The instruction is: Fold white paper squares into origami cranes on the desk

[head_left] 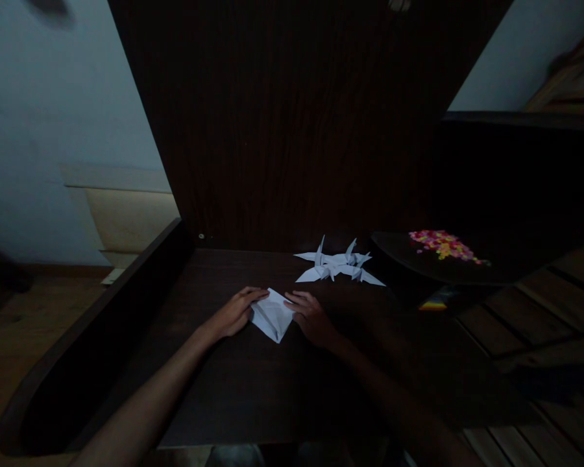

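Observation:
A partly folded white paper (pixel 272 316) lies on the dark wooden table (pixel 233 389), shaped like a kite pointing toward me. My left hand (pixel 236 312) presses its left edge with the fingers laid flat. My right hand (pixel 310 316) rests on its right edge, fingertips touching the paper. Just beyond, finished white paper cranes (pixel 338 267) sit together on the table, apart from both hands.
A dark wooden panel (pixel 292 130) rises behind the table. A dark tray (pixel 409 259) at the right holds small colourful bits (pixel 442 244). A raised dark rail (pixel 102 324) runs along the table's left side. Wooden floor and a pale wall lie to the left.

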The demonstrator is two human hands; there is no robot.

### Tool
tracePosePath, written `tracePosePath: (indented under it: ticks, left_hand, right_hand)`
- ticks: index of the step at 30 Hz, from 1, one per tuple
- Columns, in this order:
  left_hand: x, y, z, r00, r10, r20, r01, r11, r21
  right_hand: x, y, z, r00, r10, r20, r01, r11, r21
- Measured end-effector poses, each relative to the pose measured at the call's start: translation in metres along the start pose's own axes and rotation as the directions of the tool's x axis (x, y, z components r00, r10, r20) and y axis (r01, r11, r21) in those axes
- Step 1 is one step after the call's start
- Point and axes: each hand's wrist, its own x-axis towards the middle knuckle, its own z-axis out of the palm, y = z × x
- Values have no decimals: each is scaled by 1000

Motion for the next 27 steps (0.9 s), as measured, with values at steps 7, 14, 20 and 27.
tracePosePath:
  ticks: [7,14,20,27]
  left_hand:
    - [-2,11,-10,999,-45,26,46,999,-29]
    - [2,19,6,1000,-11,-3,11,985,175]
    - [1,12,17,997,-30,77,7,961,277]
    - [1,11,16,990,-60,130,19,955,296]
  right_hand:
    - [-1,-8,3,996,15,-90,-17,999,-28]
    - [-3,-15,4,995,29,-95,-36,997,-67]
    - [-4,-18,6,996,44,-77,-49,997,-66]
    - [-6,-17,3,999,20,-33,-23,997,-80]
